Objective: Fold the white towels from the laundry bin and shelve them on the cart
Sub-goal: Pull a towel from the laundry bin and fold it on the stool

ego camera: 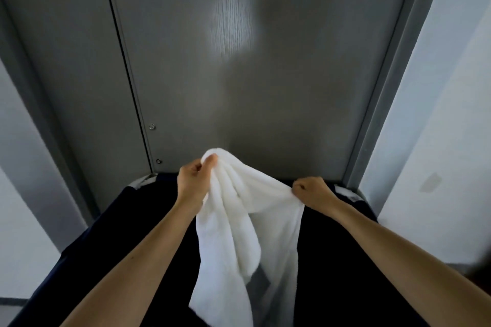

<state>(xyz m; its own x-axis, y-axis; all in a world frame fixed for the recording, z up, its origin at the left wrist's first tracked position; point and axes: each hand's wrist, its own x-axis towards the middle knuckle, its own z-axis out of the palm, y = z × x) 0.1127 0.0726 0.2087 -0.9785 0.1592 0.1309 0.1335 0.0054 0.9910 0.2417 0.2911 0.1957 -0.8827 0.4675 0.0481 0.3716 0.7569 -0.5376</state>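
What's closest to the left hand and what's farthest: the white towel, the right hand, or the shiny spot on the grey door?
1. white towel: gripped by the left hand itself.
2. right hand: across to the right, holding the towel's other end.
3. shiny spot: high up on the grey door, beyond both hands.

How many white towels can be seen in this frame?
1. The white towel hangs over the dark laundry bin, gripped by the left hand and right hand. The bin's inside is too dark to rule out others.
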